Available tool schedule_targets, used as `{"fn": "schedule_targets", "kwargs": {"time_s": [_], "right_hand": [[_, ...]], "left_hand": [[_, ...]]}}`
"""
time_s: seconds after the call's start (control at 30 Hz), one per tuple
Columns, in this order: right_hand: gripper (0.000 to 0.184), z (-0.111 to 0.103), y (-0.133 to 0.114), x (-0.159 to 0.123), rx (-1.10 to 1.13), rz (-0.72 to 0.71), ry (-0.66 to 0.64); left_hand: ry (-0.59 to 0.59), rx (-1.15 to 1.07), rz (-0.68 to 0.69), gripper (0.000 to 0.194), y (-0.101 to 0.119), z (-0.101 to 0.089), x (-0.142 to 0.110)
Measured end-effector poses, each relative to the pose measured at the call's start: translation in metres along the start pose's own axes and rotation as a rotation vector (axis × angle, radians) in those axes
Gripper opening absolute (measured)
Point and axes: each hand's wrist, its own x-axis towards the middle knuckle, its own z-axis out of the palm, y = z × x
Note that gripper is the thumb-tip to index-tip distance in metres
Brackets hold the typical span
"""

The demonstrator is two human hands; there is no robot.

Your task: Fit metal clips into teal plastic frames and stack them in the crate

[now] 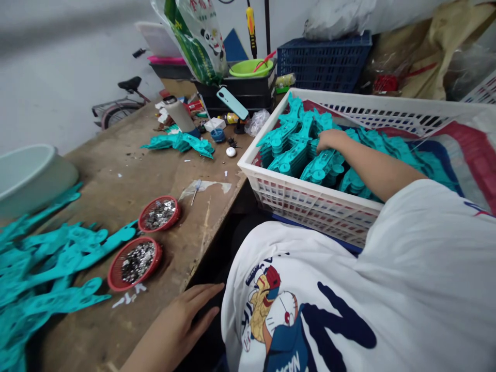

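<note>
My right hand (332, 140) reaches into a white plastic crate (310, 204) on the right, touching the teal plastic parts (289, 157) stacked there in rows. Its fingers curve down among the parts and their tips are hidden, so whether it grips one does not show. Low in the view, my left hand (194, 312) lies by the table's front edge with fingers stretched out and nothing in it. The nearest things to it are two red baskets, one (116, 276) close by and another (176, 209) just behind, both holding small shiny metal pieces.
More teal parts (73, 253) lie heaped on the wooden table (186, 232) at the left, beside a pale basin (34, 170). Farther back are a small teal pile (178, 142), a phone (231, 103) on a stand and a bottle (180, 114). A blue crate (321, 62) stands behind.
</note>
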Motion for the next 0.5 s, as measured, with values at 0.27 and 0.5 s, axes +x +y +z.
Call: {"fn": "schedule_targets", "kwargs": {"time_s": [0.27,0.5], "right_hand": [[0.097,-0.004,0.001,0.005,0.02,0.03,0.029],[0.115,-0.014,0.012,-0.003,0.07,0.052,0.005]], "left_hand": [[-0.011,0.025,-0.005,0.039,-0.001,0.001,0.0],[-0.027,0.029,-0.002,0.037,-0.001,0.003,-0.002]]}}
